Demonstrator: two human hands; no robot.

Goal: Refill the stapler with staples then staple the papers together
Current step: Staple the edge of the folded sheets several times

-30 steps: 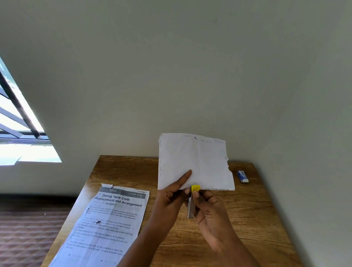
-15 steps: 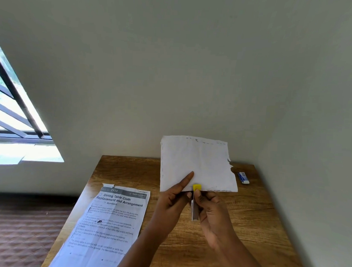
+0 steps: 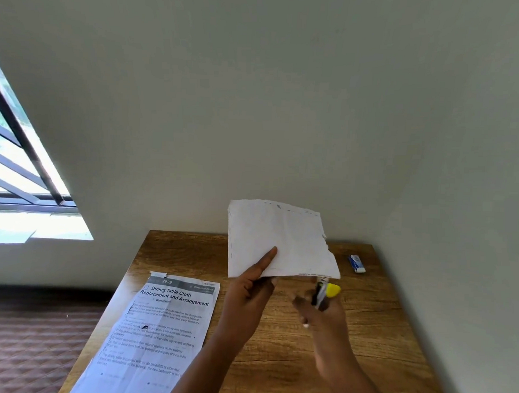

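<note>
The stapler (image 3: 325, 295), gripped by the right hand (image 3: 322, 313), has been pulled off to 4 o'clock of the papers (image 3: 280, 241), pinched by the left hand (image 3: 249, 296); probably stapled now.

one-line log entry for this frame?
left hand: holds papers raised | right hand: grips stapler, near papers' lower edge

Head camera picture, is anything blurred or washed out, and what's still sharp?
Head view: the right hand and the stapler it grips are smeared by motion blur; the left hand holding the papers is sharper; the printed sheet has a readable heading; the window is blown out white; wide-angle distortion slants its bars.
</note>
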